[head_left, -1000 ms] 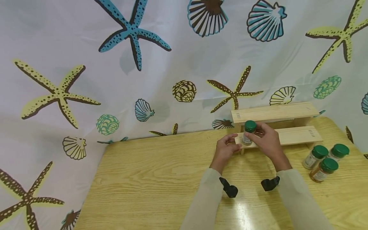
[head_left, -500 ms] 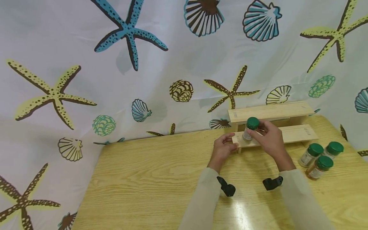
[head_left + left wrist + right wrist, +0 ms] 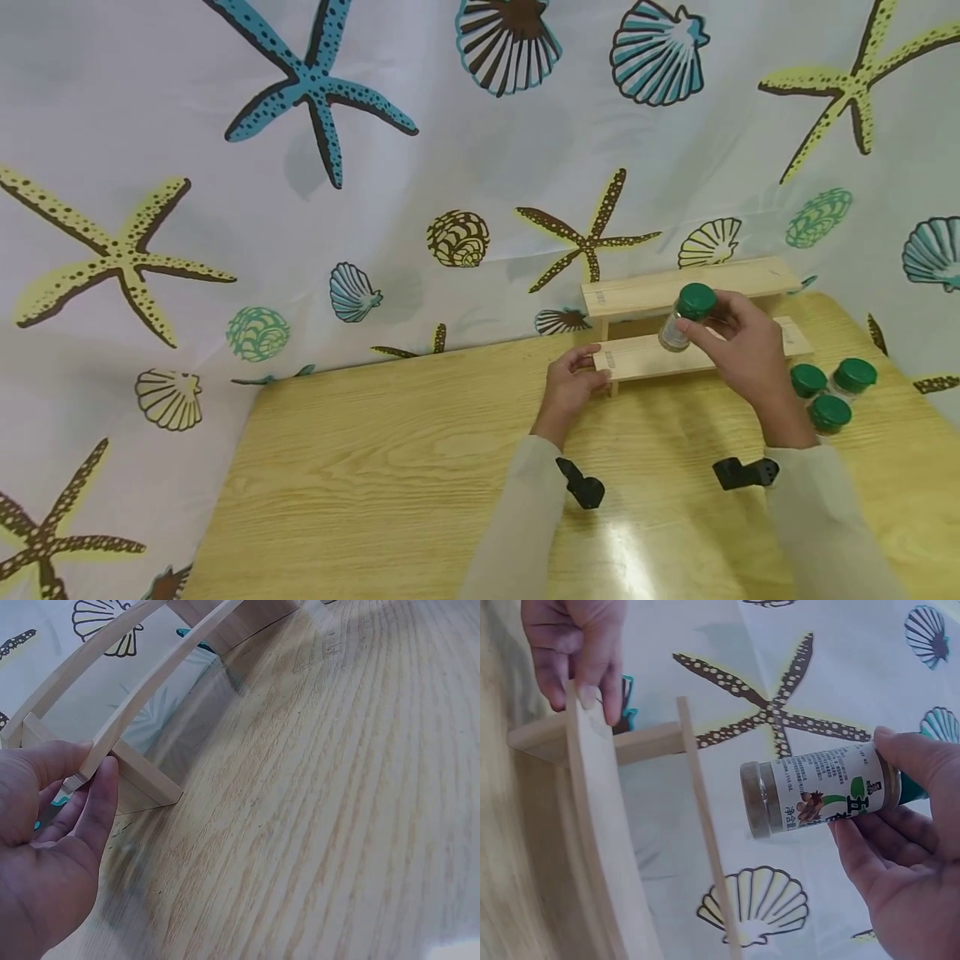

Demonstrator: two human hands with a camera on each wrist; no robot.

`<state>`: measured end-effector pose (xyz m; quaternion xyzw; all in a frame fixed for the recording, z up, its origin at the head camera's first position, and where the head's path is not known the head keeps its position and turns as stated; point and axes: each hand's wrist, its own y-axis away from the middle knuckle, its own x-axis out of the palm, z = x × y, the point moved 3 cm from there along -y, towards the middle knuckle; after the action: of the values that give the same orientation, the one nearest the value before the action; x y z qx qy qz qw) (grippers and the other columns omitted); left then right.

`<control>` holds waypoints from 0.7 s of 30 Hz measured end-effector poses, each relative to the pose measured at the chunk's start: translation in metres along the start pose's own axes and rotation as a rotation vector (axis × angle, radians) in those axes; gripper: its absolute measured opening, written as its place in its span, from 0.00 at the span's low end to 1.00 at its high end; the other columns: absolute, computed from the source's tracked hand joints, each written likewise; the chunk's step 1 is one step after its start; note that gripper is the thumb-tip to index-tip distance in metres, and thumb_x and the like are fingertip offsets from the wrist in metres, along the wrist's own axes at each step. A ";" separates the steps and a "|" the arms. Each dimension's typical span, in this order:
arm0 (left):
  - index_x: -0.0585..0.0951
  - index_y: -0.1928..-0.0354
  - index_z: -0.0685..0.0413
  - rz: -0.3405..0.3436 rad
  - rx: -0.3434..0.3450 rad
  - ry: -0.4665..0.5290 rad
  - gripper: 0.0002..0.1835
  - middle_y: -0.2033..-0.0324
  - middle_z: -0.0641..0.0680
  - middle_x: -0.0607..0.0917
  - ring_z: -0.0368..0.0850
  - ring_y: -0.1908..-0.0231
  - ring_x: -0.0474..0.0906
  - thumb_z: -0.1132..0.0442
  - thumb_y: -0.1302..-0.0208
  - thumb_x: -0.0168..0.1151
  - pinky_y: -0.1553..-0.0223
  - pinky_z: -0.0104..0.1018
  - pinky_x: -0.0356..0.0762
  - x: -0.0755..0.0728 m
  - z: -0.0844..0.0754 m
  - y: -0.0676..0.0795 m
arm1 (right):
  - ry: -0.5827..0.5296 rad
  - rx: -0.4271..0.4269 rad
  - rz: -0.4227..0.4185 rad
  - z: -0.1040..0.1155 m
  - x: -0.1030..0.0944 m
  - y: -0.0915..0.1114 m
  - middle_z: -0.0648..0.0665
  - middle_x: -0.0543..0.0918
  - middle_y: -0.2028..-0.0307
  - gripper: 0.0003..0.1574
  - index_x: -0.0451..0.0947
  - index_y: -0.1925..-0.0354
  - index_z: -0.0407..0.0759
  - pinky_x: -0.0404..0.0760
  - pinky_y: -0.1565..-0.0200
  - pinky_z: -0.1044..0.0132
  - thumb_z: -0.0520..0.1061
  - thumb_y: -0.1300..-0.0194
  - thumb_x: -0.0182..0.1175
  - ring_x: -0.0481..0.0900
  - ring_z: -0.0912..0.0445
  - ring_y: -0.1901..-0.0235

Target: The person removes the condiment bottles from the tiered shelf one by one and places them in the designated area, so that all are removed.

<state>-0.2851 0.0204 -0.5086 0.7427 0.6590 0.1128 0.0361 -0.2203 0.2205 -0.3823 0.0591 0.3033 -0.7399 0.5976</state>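
My right hand (image 3: pixel 750 350) pinches a spice jar (image 3: pixel 675 333) between thumb and fingers, over the lower step of a two-tier wooden rack (image 3: pixel 641 358). The jar has a green lid, and in the right wrist view its printed label (image 3: pixel 825 784) and brown powder inside show. It tilts slightly, base toward the lower left in the head view. At the rack's left end, my left hand (image 3: pixel 570 387) grips the lower board. In the left wrist view its thumb lies on top of the board (image 3: pixel 135 705) and the fingers curl underneath.
Three more green-lidded jars stand grouped on the wooden table (image 3: pixel 390 467), right of the rack: a left one (image 3: pixel 808 379), a right one (image 3: pixel 855 375) and a front one (image 3: pixel 830 414). A cloth printed with shells and starfish (image 3: pixel 405 192) hangs behind the rack.
My right hand has lifted the jar off the left part of the lower step and carried it up and to the right. My left hand keeps its grip on the rack. The head view has shifted slightly.
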 end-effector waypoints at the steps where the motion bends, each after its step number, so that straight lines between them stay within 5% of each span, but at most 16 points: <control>1: 0.80 0.46 0.54 -0.005 0.001 0.001 0.23 0.56 0.58 0.79 0.44 0.64 0.80 0.76 0.45 0.64 0.59 0.37 0.85 -0.001 0.000 0.000 | -0.003 -0.009 -0.008 0.002 -0.002 0.000 0.40 0.77 0.52 0.29 0.70 0.41 0.34 0.72 0.50 0.88 0.43 0.38 0.63 0.74 0.72 0.52; 4: 0.80 0.46 0.54 -0.019 0.004 0.000 0.23 0.56 0.58 0.79 0.44 0.64 0.80 0.76 0.45 0.64 0.60 0.36 0.85 -0.005 0.000 -0.001 | -0.012 -0.035 -0.036 0.008 -0.010 0.002 0.48 0.77 0.55 0.27 0.71 0.43 0.32 0.71 0.51 0.89 0.40 0.38 0.64 0.69 0.82 0.56; 10: 0.80 0.47 0.55 -0.025 0.003 -0.006 0.23 0.57 0.58 0.80 0.43 0.65 0.79 0.76 0.46 0.65 0.61 0.36 0.85 -0.003 -0.001 -0.002 | 0.039 -0.002 -0.079 0.008 -0.035 0.007 0.70 0.70 0.59 0.28 0.72 0.42 0.34 0.70 0.53 0.91 0.43 0.39 0.64 0.68 0.84 0.57; 13: 0.80 0.47 0.55 -0.017 0.002 -0.013 0.23 0.58 0.58 0.80 0.42 0.66 0.79 0.76 0.46 0.65 0.61 0.35 0.85 0.000 -0.001 -0.001 | 0.033 0.011 -0.086 -0.010 -0.048 0.010 0.65 0.72 0.56 0.29 0.71 0.41 0.38 0.71 0.52 0.90 0.43 0.39 0.65 0.69 0.83 0.55; 18: 0.80 0.47 0.55 -0.008 -0.001 -0.020 0.23 0.58 0.58 0.80 0.42 0.66 0.79 0.76 0.45 0.65 0.61 0.36 0.85 0.001 -0.002 0.001 | 0.121 0.022 -0.172 -0.073 -0.066 0.010 0.55 0.77 0.49 0.31 0.70 0.38 0.55 0.71 0.52 0.89 0.52 0.39 0.64 0.71 0.81 0.52; 21: 0.80 0.46 0.55 -0.011 0.001 -0.019 0.23 0.57 0.58 0.80 0.42 0.66 0.79 0.76 0.45 0.64 0.60 0.37 0.85 0.001 -0.003 0.001 | 0.197 0.096 -0.191 -0.078 -0.075 0.015 0.47 0.76 0.44 0.33 0.67 0.36 0.56 0.74 0.45 0.80 0.55 0.38 0.62 0.74 0.70 0.44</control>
<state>-0.2846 0.0211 -0.5058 0.7401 0.6628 0.1052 0.0428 -0.2074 0.3228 -0.4169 0.1307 0.3290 -0.7976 0.4883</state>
